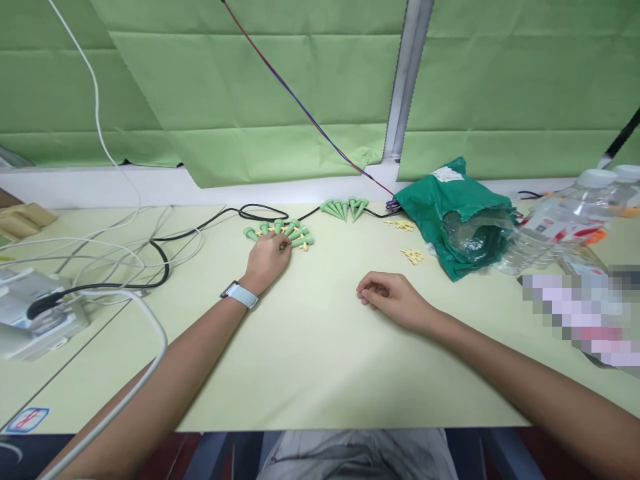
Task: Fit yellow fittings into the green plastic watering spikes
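My left hand [269,260], with a watch on its wrist, reaches into a fan of green cone-shaped pegs [279,227] on the table. Its thumb and fingers are drawn together at the pegs, and what they grip is hidden. Small pale-yellow plastic pieces [304,246] lie beside and under those pegs. My right hand [393,297] rests low over the table to the right, its fingers curled in, and nothing shows in them. Farther back lies a second group of green pegs [345,208], points toward me. Two piles of yellow pieces [413,256] lie to its right.
A torn green plastic bag [435,213] stands at the back right, beside clear plastic bottles [560,220]. Loose white and black cables [165,260] run across the left side to a white device [35,313]. A red-blue wire [310,117] hangs down to the bag.
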### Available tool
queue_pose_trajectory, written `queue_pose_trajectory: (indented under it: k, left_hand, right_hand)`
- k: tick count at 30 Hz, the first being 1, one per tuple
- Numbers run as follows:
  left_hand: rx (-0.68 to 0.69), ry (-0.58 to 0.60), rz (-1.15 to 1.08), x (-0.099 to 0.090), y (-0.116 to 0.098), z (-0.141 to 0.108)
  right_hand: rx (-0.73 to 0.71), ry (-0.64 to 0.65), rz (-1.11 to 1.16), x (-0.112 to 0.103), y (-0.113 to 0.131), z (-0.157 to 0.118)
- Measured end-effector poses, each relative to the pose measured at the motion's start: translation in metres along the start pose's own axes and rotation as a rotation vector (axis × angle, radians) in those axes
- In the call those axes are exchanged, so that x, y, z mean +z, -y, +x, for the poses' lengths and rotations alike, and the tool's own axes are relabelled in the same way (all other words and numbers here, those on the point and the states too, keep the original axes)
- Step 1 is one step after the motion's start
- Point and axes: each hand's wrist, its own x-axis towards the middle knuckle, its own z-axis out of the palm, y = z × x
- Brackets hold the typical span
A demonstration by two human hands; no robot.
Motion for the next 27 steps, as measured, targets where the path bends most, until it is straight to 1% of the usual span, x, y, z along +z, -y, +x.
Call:
queue_pose_trajectory:
  k: [4,9,14,22,27]
  left_hand:
    - [0.012,-0.009,-0.004,-0.0006,0.0030,0.0010]
    - [0.007,0.008,-0.034,0.0015,0.0032,0.0024]
    - [0.003,0.003,-0.001,0.0013,0.0029,0.0034]
    - [-0.041,0.011,0.078,-0.0027,0.0008,0.0030]
    - [-0.070,-0.026,0.059,-0.0027,-0.0006,0.0035]
  right_hand:
    - [0.001,0.004,-0.011,-0.0005,0.0010,-0.0003]
    - [0.000,0.003,-0.010,-0.0005,-0.0006,-0.0004]
    - [0.005,0.003,-0.012,-0.0003,-0.0002,0.0002]
    - [0.017,0.004,-0.018,-0.0003,0.0021,0.0011]
    - [0.027,0.010,0.003,0.0004,0.0015,0.0014]
